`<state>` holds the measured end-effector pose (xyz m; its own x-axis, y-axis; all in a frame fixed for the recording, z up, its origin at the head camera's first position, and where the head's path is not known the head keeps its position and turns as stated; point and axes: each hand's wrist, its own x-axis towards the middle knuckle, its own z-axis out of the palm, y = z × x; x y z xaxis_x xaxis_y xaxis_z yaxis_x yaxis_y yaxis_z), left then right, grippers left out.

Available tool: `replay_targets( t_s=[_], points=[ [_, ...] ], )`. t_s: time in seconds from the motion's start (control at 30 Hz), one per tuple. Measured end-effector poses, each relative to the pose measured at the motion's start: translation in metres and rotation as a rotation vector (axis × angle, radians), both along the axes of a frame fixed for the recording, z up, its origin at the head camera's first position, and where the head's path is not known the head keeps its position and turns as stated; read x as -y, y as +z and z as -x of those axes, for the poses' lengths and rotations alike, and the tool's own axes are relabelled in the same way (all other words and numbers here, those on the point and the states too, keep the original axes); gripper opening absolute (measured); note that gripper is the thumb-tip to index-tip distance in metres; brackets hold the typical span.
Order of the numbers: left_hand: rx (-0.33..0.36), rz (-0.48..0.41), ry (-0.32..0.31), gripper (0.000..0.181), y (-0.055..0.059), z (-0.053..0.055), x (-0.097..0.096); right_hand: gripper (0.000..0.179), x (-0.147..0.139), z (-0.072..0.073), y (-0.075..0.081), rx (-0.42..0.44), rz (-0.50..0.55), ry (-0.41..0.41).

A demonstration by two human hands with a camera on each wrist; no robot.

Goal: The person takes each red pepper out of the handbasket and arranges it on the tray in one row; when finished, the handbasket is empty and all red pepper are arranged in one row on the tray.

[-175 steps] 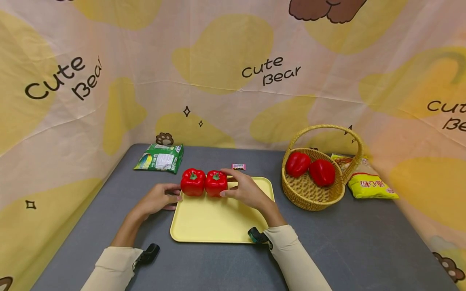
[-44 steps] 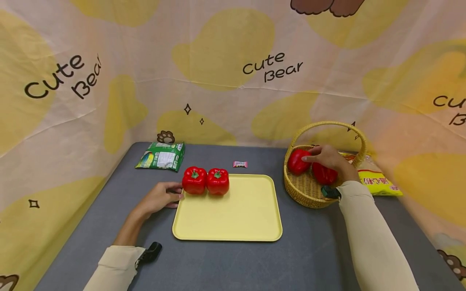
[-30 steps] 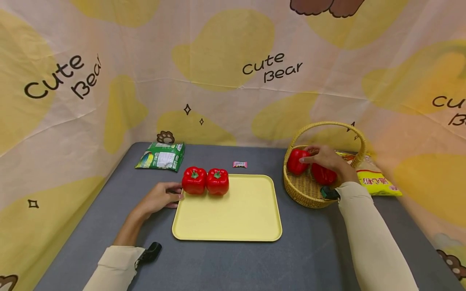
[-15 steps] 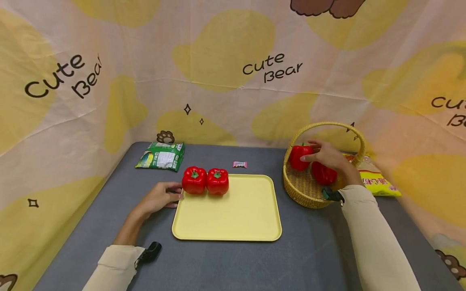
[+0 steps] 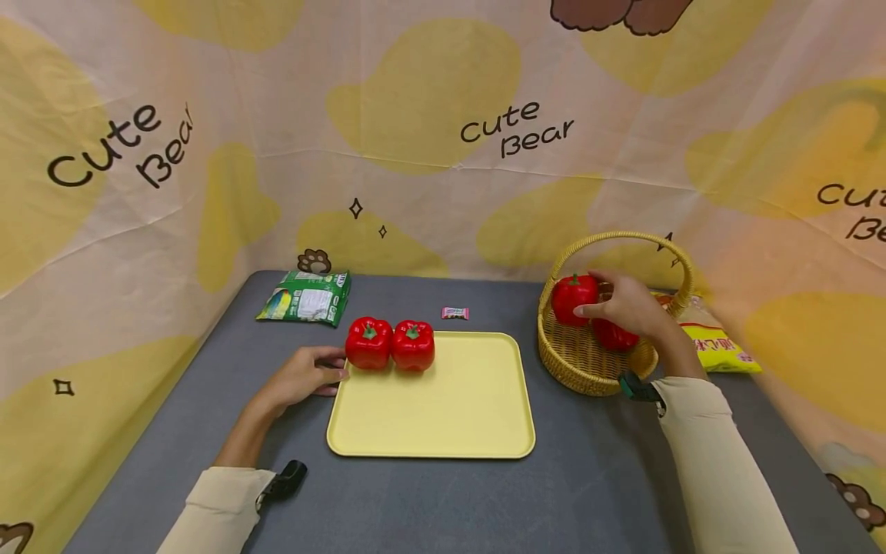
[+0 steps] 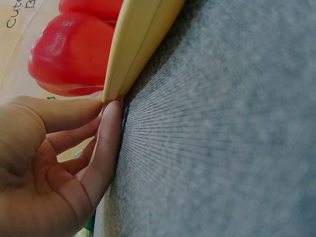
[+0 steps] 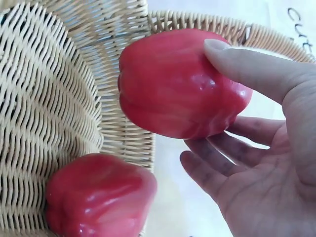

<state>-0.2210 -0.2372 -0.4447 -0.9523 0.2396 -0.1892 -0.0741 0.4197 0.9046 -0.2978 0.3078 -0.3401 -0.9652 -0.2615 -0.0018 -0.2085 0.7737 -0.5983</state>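
Note:
My right hand [image 5: 625, 307] grips a red bell pepper [image 5: 574, 299] inside the wicker basket [image 5: 580, 377], its green stem facing up. In the right wrist view the thumb lies on one side of this bell pepper [image 7: 173, 84] and the fingers on the other. A second bell pepper [image 7: 101, 195] lies in the basket, partly behind my hand in the head view. My left hand [image 5: 298, 377] pinches the left rim of the yellow tray [image 5: 443, 415]; the left wrist view has thumb and finger [image 6: 106, 133] at its edge. Two bell peppers [image 5: 368, 343] [image 5: 413, 345] stand side by side at the tray's back left.
A green snack bag [image 5: 307, 298] lies at the table's back left. Behind the tray is a small pink wrapped candy [image 5: 454, 313]. To the right of the basket lies a yellow bag [image 5: 720, 348], partly hidden by my right arm. The basket's handle [image 5: 623, 235] arches over the peppers.
My right hand went from the tray's peppers to the basket and took hold of a bell pepper there, tipping it from lying to stem up. The left hand stays at the tray's rim.

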Motion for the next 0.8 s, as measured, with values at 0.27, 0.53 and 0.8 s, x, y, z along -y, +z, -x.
replay_targets(
  t_s=[0.27, 0.53, 0.8],
  points=[
    [-0.005, 0.001, -0.002, 0.053, 0.0, -0.001, 0.0, 0.083, -0.003, -0.023, 0.001, -0.074, 0.013, 0.012],
    [-0.001, -0.014, 0.002, 0.053, -0.001, 0.0, 0.0, 0.087, -0.003, -0.048, 0.004, -0.084, 0.054, 0.022],
    [0.007, -0.018, 0.016, 0.052, 0.0, 0.001, -0.002, 0.084, 0.016, -0.062, 0.004, -0.149, 0.095, 0.058]
  ],
)
